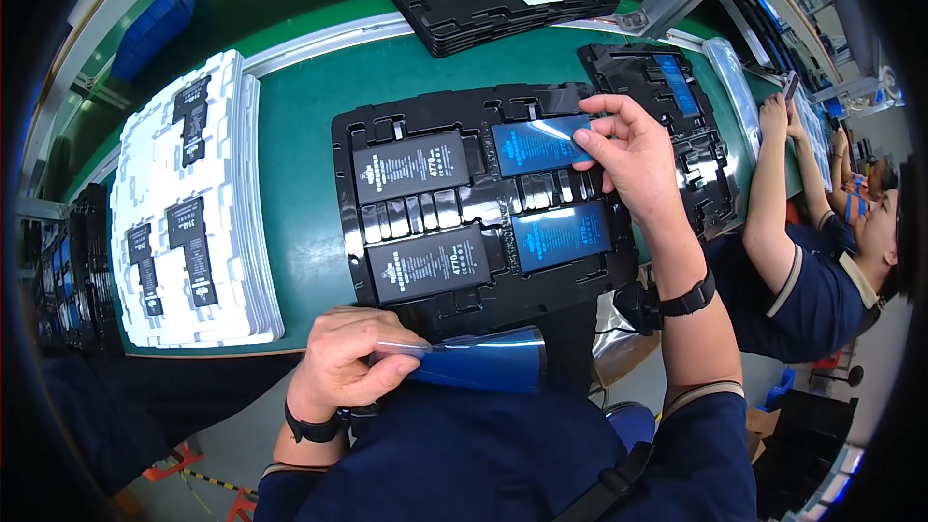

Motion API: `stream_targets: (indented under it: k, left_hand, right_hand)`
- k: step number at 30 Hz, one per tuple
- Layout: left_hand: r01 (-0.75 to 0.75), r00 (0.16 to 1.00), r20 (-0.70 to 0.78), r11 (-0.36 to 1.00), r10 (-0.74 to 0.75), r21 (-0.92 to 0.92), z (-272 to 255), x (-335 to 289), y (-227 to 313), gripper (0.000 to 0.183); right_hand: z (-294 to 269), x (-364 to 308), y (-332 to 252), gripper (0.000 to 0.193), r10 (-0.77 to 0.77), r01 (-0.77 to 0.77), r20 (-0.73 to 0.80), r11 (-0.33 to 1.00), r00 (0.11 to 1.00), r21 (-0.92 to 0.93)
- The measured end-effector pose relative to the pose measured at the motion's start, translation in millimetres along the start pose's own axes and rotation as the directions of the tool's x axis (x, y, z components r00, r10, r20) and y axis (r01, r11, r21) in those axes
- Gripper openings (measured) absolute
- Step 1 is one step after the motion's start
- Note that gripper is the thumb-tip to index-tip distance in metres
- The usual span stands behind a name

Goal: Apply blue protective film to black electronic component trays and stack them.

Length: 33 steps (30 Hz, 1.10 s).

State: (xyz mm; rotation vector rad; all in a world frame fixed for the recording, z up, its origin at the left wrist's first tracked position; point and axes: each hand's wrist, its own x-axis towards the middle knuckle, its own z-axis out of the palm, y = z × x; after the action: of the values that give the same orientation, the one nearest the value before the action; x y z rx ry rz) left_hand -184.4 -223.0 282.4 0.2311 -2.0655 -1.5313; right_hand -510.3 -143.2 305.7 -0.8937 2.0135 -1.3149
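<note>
A black plastic tray [493,198] lies in front of me with flat batteries in its pockets. The two on the left, an upper battery [411,166] and a lower battery [430,266], have dark, printed faces. On the right, blue film [541,147] covers the upper battery and more blue film [561,237] covers the lower one. My right hand [623,140] is closed at the right end of the upper film, thumb on its edge. Below the tray, my left hand [358,358] pinches a stack of glossy blue film sheets [483,362], which curl rightward in front of my body.
Stacked white trays [242,261] with several dark batteries stand at left. Stacked black trays [474,5] sit at the back, and another black tray [710,155] lies close by on the right. A co-worker [812,271] works beyond it. A blue bin [155,27] is at far left.
</note>
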Motion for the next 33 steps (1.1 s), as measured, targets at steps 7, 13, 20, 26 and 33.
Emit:
stream_targets:
  k: [7, 13, 20, 26, 33]
  left_hand:
    - [-0.004, 1.0, 0.005, 1.0, 0.004, 0.009, -0.3, 0.8, 1.4, 0.011]
    - [-0.013, 1.0, -0.022, 1.0, 0.013, 0.023, 1.6, -0.8, 1.3, 0.01]
    - [-0.018, 1.0, -0.02, 0.999, 0.018, 0.042, 1.7, -2.5, -1.0, 0.011]
    - [-0.006, 1.0, -0.029, 0.999, 0.007, 0.043, 2.2, -3.1, -0.6, 0.012]
    - [-0.005, 0.999, -0.041, 0.998, 0.007, 0.055, 3.0, -2.6, -0.3, 0.012]
  right_hand:
    - [1.5, -1.3, -0.2, 0.029, -0.026, 0.026, -0.003, 1.0, 1.0, -0.015]
    - [3.0, -3.4, -4.3, 0.033, -0.021, 0.021, -0.014, 0.999, 1.0, -0.025]
    - [-0.1, -1.8, -2.9, 0.032, 0.004, -0.004, -0.001, 1.0, 1.0, 0.026]
    - [-1.1, -1.2, -2.8, 0.033, 0.006, -0.006, 0.006, 0.999, 1.0, 0.046]
    - [-5.6, 0.7, 2.1, 0.033, -0.01, 0.007, 0.019, 0.993, 1.0, 0.114]
